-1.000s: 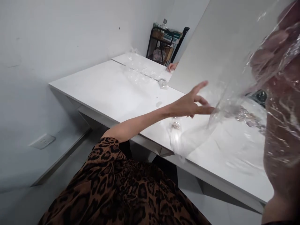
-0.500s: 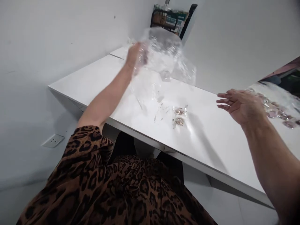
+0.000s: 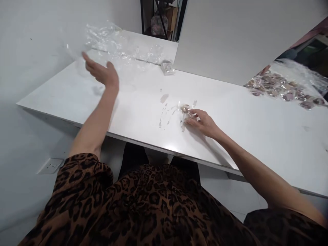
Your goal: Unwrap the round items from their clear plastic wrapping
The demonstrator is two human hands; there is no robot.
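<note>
My left hand (image 3: pixel 101 72) is raised over the left part of the white table (image 3: pixel 138 126), fingers stretched out and holding nothing. Just beyond it, a large crumpled clear plastic bag (image 3: pixel 110 39) spreads across the back left. My right hand (image 3: pixel 203 122) reaches to the middle of the table, thumb and fingers closed around small clear packets (image 3: pixel 185 108) with brownish contents. The fingers partly cover the packets, so I cannot tell exactly how many are there.
Another small clear packet (image 3: pixel 167 67) lies near the table's back edge. At the far right is a clear bag (image 3: pixel 284 85) of many pinkish-brown wrapped pieces. Greyish marks (image 3: pixel 164 98) dot the tabletop. Behind stands a dark shelf (image 3: pixel 161 20); a socket (image 3: pixel 51 166) sits on the left wall.
My left hand has let go of the clear plastic bag, which has moved left. My right hand has come from the right to the small packets and closed on them. The view has shifted.
</note>
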